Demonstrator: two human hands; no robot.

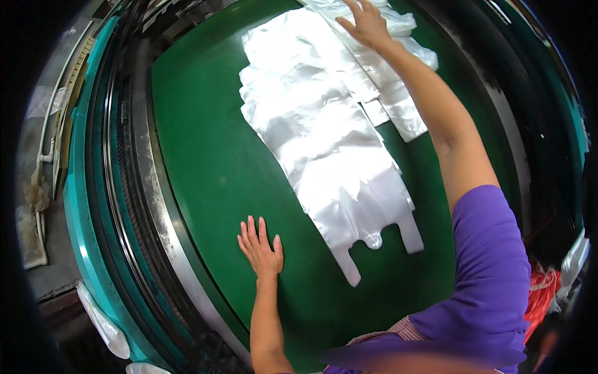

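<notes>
A staggered stack of white plastic T-shirt bags [336, 156] lies across the green belt [199, 137], its two handle strips pointing toward me. At the far end, a second pile of white plastic bags [402, 106] overlaps it on the right. My right hand [366, 25] reaches out over the far bags with its fingers spread; whether it touches them I cannot tell. My left hand [261, 248] rests on the bare green surface, left of the near handles, fingers apart and holding nothing.
A metal rail [159, 206] and a teal machine frame [81, 212] run along the left side. White plastic [103, 321] hangs at the lower left. On the right are a dark machine edge [504, 118] and a bundle of red string [543, 296].
</notes>
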